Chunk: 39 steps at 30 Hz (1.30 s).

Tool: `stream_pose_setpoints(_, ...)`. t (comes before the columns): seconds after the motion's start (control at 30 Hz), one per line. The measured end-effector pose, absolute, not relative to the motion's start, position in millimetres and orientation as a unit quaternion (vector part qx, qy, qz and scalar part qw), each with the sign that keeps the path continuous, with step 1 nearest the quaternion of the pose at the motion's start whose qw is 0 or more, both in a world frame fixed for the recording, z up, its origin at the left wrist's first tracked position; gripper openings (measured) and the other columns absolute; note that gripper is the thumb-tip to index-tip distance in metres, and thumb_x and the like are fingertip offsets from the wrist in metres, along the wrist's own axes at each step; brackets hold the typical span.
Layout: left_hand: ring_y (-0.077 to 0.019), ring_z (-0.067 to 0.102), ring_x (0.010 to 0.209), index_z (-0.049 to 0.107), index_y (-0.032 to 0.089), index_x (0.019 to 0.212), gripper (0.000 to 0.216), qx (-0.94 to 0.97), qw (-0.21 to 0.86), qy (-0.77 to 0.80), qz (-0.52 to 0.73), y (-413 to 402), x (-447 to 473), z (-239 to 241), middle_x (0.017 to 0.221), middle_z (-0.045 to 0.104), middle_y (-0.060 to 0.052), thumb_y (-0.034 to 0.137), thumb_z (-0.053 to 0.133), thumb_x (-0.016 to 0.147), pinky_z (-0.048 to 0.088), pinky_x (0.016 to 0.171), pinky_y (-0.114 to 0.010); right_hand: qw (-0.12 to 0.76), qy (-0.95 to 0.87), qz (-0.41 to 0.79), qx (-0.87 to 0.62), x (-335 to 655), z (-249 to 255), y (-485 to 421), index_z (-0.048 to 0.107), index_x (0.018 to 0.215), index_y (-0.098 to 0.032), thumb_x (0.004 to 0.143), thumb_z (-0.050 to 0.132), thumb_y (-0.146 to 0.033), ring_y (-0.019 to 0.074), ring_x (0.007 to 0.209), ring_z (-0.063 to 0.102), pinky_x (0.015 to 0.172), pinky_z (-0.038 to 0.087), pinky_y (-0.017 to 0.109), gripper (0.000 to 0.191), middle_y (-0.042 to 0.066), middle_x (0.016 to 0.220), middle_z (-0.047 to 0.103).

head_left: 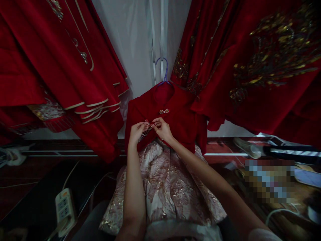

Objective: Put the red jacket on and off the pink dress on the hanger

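In front of me a short red jacket (182,110) hangs on a purple hanger (166,68). A pearly ornament (164,111) sits on its chest. Just below, my left hand (137,131) and my right hand (162,128) meet at the jacket's front. Both have their fingertips pinched on a small beaded ornament (150,125), which the fingers partly hide. Strings of beads (144,133) hang beneath my left fingers. Under the jacket spreads a pale pink brocade skirt (160,187) with shiny patterns, and my forearms reach over it.
Red garments with pale edging (95,103) hang at the left, and red garments with gold embroidery (265,63) at the right. A power strip (65,211) lies lower left. A shoe (248,147) and a phone (307,176) show at the right.
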<state>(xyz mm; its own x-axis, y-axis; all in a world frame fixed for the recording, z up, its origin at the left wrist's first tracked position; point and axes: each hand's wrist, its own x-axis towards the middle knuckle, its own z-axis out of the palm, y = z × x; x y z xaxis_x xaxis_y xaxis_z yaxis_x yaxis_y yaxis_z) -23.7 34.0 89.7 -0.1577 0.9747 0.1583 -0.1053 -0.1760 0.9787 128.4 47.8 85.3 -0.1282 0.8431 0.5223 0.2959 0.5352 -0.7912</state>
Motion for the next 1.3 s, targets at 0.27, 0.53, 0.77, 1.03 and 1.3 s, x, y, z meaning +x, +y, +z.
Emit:
stream_pose_setpoints(0.27,-0.0162,0.066,0.077,0.070,0.010,0.086,0.031,0.492,0.414,0.474,0.602,36.6,-21.4,86.8,0.087,0.071,-0.011,0.030,0.073,0.063,0.051,0.084,-0.035,0.526,-0.704,0.218,-0.425,118.7,88.3,51.8,0.057,0.095,-0.020,0.079,0.055,-0.017,0.0113,0.074,0.060,0.074,0.049,0.025,0.016,0.002,0.089,0.063)
stream_pose_setpoints(0.53,-0.0163,0.066,0.074,0.069,0.012,0.081,0.024,0.545,0.301,0.514,0.590,40.0,-21.7,85.4,0.084,0.071,-0.009,0.029,0.071,0.064,0.052,0.080,-0.031,0.518,-0.707,0.191,-0.441,114.5,95.5,41.7,0.056,0.099,-0.021,0.083,0.053,-0.020,0.0125,0.078,0.060,0.076,0.049,0.027,0.016,0.003,0.092,0.062)
stream_pose_setpoints(0.77,-0.0155,0.065,0.078,0.064,0.014,0.090,0.019,0.588,0.273,0.543,0.533,39.9,-33.8,80.0,0.089,0.069,-0.008,0.023,0.058,0.075,0.050,0.077,-0.028,0.476,-0.751,0.257,-0.378,136.6,100.6,36.5,0.056,0.102,-0.021,0.090,0.041,-0.022,0.0135,0.085,0.064,0.078,0.051,0.028,0.019,0.002,0.096,0.067)
stream_pose_setpoints(1.03,-0.0107,0.053,0.050,0.062,0.016,0.073,0.011,0.643,0.325,0.632,0.287,34.5,-39.1,52.4,0.057,0.060,0.001,0.011,0.062,0.063,0.038,0.054,-0.022,0.345,-0.788,0.229,-0.457,194.2,66.6,17.4,0.059,0.103,-0.017,0.082,0.051,-0.014,0.0145,0.083,0.064,0.074,0.050,0.027,0.023,0.007,0.094,0.067)
stream_pose_setpoints(1.3,-0.0098,0.054,0.050,0.059,0.015,0.079,0.029,0.629,0.438,0.582,0.271,34.7,-33.8,52.0,0.056,0.060,0.004,0.014,0.071,0.052,0.039,0.050,-0.021,0.309,-0.779,0.206,-0.504,180.3,40.8,21.8,0.062,0.084,-0.016,0.073,0.069,-0.031,0.0138,0.064,0.057,0.060,0.044,0.024,0.019,0.000,0.067,0.059)
